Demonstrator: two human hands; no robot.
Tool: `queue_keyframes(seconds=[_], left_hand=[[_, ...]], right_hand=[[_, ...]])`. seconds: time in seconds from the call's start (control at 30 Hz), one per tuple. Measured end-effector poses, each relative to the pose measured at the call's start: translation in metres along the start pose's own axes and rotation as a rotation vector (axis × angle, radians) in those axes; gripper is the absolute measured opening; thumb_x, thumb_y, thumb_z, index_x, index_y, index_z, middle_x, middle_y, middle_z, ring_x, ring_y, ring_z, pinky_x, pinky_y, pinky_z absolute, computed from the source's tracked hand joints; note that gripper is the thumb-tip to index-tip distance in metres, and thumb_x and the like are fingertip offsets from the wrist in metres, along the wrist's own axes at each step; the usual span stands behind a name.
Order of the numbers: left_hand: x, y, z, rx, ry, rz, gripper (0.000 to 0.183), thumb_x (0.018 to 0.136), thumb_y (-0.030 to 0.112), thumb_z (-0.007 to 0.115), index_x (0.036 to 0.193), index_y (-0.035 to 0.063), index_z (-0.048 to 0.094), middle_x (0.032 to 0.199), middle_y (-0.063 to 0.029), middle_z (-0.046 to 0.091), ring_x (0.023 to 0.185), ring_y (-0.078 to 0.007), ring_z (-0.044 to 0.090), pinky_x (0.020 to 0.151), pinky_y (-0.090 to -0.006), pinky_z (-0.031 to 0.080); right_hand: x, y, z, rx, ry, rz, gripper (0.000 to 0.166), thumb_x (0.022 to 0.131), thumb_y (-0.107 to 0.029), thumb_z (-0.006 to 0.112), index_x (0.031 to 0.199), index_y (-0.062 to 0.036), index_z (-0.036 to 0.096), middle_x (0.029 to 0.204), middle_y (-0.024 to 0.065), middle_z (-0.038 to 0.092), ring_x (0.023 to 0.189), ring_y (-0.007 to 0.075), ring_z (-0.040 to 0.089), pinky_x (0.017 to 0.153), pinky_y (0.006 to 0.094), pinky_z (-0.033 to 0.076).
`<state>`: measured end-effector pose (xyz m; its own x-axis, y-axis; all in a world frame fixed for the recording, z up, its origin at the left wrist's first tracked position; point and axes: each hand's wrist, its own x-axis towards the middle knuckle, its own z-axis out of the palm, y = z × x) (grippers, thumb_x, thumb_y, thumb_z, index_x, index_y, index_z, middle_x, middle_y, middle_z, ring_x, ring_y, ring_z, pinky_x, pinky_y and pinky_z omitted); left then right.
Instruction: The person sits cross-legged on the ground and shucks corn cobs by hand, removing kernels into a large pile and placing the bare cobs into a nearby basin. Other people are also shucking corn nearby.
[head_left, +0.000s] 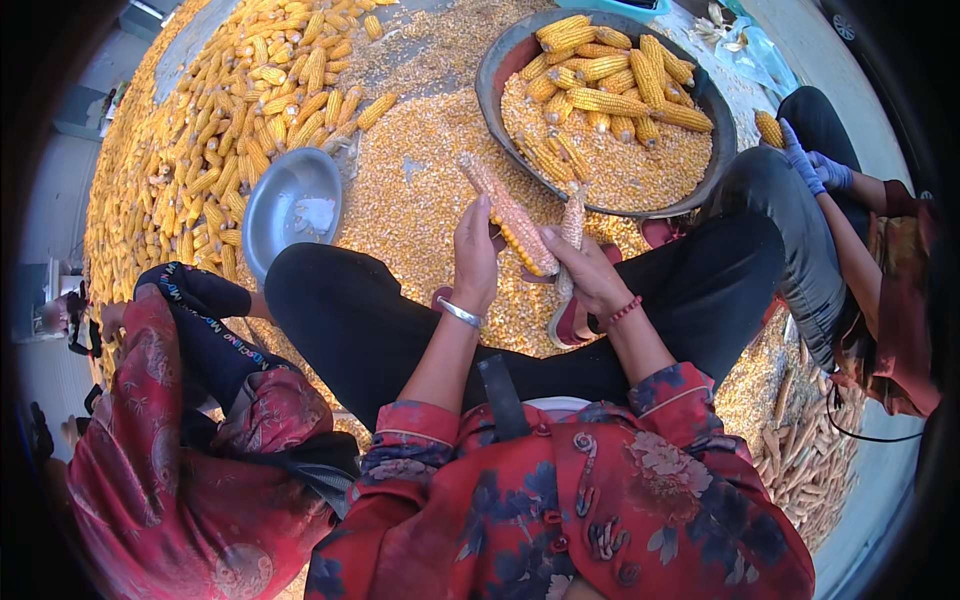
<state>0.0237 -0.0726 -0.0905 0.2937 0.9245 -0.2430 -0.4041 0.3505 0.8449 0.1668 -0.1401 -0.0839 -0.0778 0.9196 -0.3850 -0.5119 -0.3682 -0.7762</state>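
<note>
Between my hands is a mostly bare corn cob (504, 206), tilted, with a strip of yellow kernels left along its lower left side. My left hand (477, 251) grips that cob around its middle, a silver bangle at the wrist. In my right hand (589, 270) is a second, thinner stripped cob (573, 225), held nearly upright against the lower end of the first one. The right fingers are partly hidden behind the cobs. Loose corn kernels (412, 202) cover the ground beneath both hands.
A large dark basin (491, 112) of kernels and whole ears stands ahead right. At left lie a grey metal basin (274, 217) and a big heap of corn ears (225, 150). People sit close on both sides; one gloved hand (806, 165) holds an ear. Stripped cobs (806, 465) pile up behind right.
</note>
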Motion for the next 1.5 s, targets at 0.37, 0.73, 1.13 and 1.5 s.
queue_keyframes(seconds=[0.37,0.73,1.13,1.5], left_hand=[[0.008,0.013,-0.012,0.007,0.087,0.096,0.027,0.095,0.031,0.049,0.104,0.0063,0.054,0.094,-0.0061,0.061,0.090,-0.0156,0.059,0.082,-0.0321,0.048],[0.004,0.030,-0.015,0.154,0.220,0.036,0.024,0.091,0.033,0.055,0.085,0.0102,0.055,0.072,-0.0035,0.060,0.060,-0.0119,0.058,0.054,-0.0244,0.049],[0.001,0.030,-0.006,0.020,0.188,0.172,0.026,0.092,0.024,0.052,0.089,-0.0019,0.057,0.077,-0.0114,0.062,0.061,-0.0186,0.064,0.058,-0.0284,0.057],[-0.031,0.023,-0.002,0.278,-0.074,0.027,0.020,0.089,0.006,0.049,0.102,-0.0068,0.057,0.097,-0.0134,0.060,0.088,-0.0211,0.063,0.079,-0.0385,0.056]], right_hand=[[-0.002,-0.005,-0.007,-0.495,0.005,-0.188,0.042,0.088,-0.025,0.062,0.119,0.0025,0.054,0.101,0.0044,0.061,0.093,0.0099,0.056,0.082,0.0258,0.046],[0.006,-0.006,-0.019,-1.046,0.205,-0.641,0.028,0.079,-0.008,0.067,0.107,-0.0077,0.063,0.098,0.0059,0.061,0.093,0.0182,0.058,0.082,0.0286,0.045],[0.010,-0.015,-0.029,0.196,0.356,-0.268,0.037,0.093,-0.022,0.052,0.123,-0.0002,0.048,0.116,0.0129,0.051,0.102,0.0218,0.055,0.088,0.0397,0.050],[0.011,-0.019,-0.034,0.478,0.253,-0.183,0.042,0.096,-0.031,0.044,0.130,-0.0053,0.042,0.120,0.0152,0.050,0.114,0.0284,0.050,0.098,0.0445,0.042]])
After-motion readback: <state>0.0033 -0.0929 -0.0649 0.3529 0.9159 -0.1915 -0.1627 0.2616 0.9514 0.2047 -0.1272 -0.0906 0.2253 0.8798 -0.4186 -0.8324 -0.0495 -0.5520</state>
